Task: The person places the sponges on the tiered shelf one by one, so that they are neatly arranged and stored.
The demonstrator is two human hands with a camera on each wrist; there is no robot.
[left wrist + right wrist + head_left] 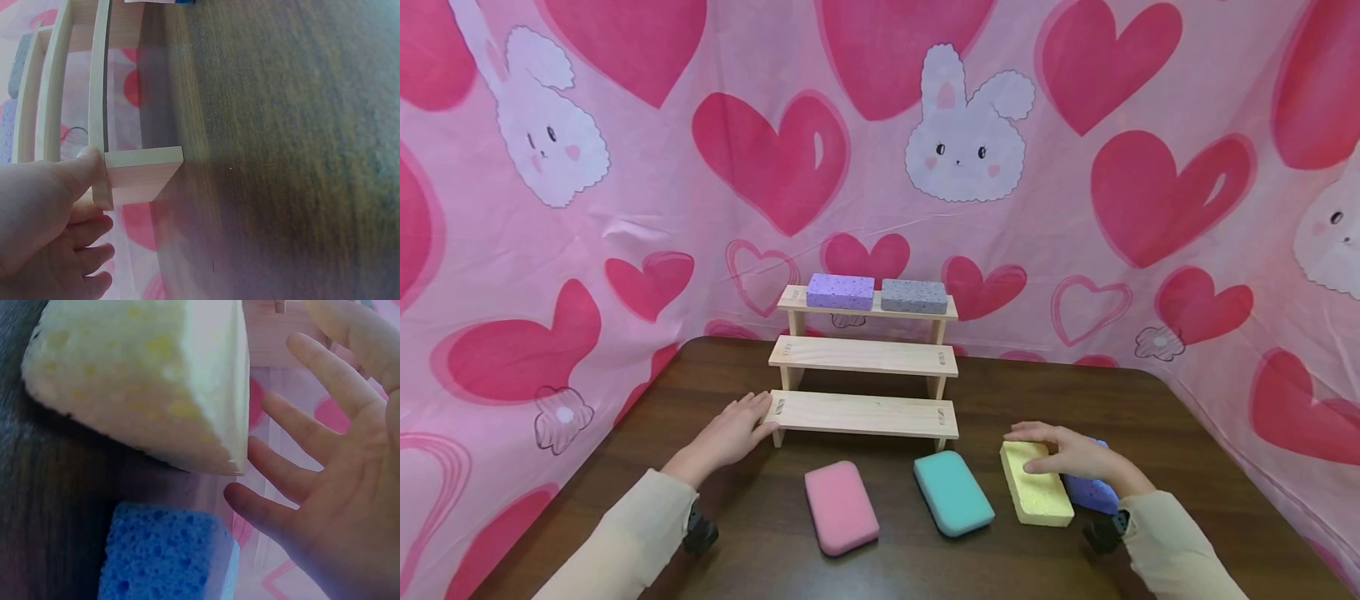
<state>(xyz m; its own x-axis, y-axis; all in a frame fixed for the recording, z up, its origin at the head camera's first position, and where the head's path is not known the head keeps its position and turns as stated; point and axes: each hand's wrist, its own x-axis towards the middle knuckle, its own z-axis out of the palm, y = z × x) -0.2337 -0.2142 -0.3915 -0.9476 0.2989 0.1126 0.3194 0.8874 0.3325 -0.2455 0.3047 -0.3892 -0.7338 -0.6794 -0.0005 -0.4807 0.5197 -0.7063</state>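
Observation:
My left hand (728, 432) holds the left end of the lowest step of a three-step wooden stand (865, 413). In the left wrist view, the thumb lies against the step's edge (99, 81) and the fingers bend near its end. Over a yellow sponge (1043, 500) hovers my right hand (1075, 458), fingers spread. The right wrist view shows those fingers loosely extended beside the pale yellow sponge (137, 387), not gripping it. A blue, porous sponge (165, 550) lies just right of the yellow one, partly hidden by the right hand in the head view.
A pink sponge (841, 508) and a teal sponge (953, 493) lie on the dark wooden table (737, 542) before the stand. The top step carries a purple sponge (840, 292) and a grey sponge (913, 297). A pink heart-patterned cloth (880, 217) hangs behind.

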